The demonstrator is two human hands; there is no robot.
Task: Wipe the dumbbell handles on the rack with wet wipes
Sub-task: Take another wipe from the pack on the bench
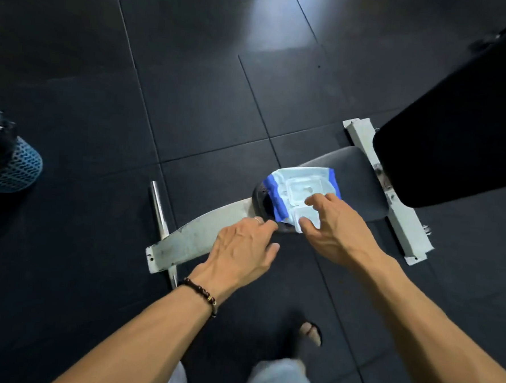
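A blue-and-white wet wipes pack (278, 190) lies on the black seat pad (356, 180) of a weight bench. My right hand (337, 226) is on the pack's clear plastic lid (301, 188); its thumb presses the small flap at the near edge while the fingers curl over the lid's right side. My left hand (242, 250) holds the pack's near-left end, with its fingertips tucked at the pack's edge and hidden there. No dumbbell or rack is in view.
The bench's white metal frame (195, 235) runs left from the seat, with a chrome crossbar (159, 209). Its black backrest (463, 127) rises at the right. A blue mesh bin with a black bag (10, 164) stands at the far left on dark rubber floor tiles. My foot (311, 332) is below.
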